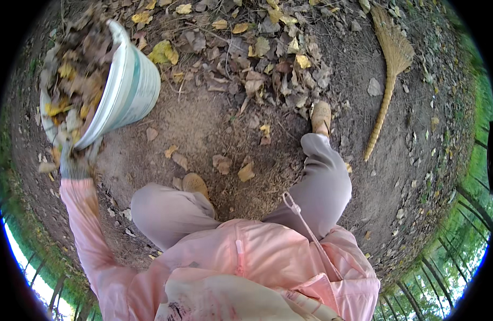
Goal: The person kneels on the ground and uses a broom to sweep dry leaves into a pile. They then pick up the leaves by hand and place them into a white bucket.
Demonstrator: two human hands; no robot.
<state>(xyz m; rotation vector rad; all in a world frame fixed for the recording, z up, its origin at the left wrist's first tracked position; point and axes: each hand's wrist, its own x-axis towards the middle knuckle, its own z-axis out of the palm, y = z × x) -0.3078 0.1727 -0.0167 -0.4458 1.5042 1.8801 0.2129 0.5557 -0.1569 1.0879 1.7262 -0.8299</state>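
Observation:
My left hand (77,162), in a grey knit-cuffed work glove, is at the near rim of a white plastic bucket (136,86) with a green band. Motion blur hides its fingers, so whether it grips the rim or some leaves cannot be told. Dry brown and yellow leaves (80,76) fill the bucket up to its mouth, which faces the left of the picture. My right hand is out of view. Between my feet and beyond them, a heap of fallen leaves (270,68) covers the dirt.
A straw hand broom (387,76) lies on the ground at the right, bristles pointing away from me. My tan shoes, one on the left (195,185) and one on the right (321,114), stand on bare soil (198,132). Trees (435,277) and green growth rim the view.

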